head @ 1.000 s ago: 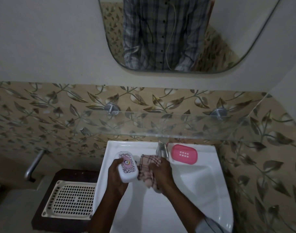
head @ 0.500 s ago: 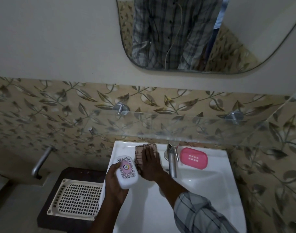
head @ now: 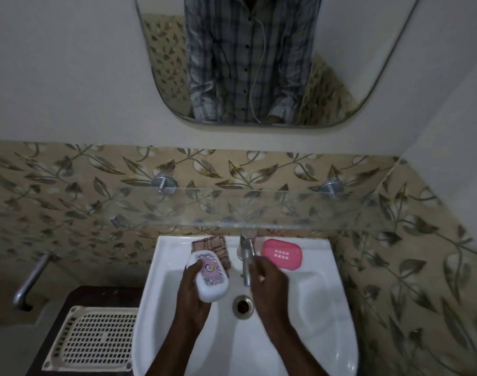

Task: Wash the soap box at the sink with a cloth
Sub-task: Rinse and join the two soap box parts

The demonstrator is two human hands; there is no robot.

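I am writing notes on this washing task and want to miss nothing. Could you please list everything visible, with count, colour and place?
sink: one, white, centre
tap: one, metal, back of sink
drain: one, dark, basin floor
soap box: one, white with pink label, held over the basin
cloth: one, checked pink-brown, back rim, left of tap
soap dish: one, pink, back rim, right of tap
glass shelf: one, clear, wall above sink
mirror: one, above the shelf
slotted tray: one, cream, on dark stand left of sink
metal bar: one, grey, left wall
left hand: one, holds the soap box
right hand: one, beside the tap spout, holds nothing
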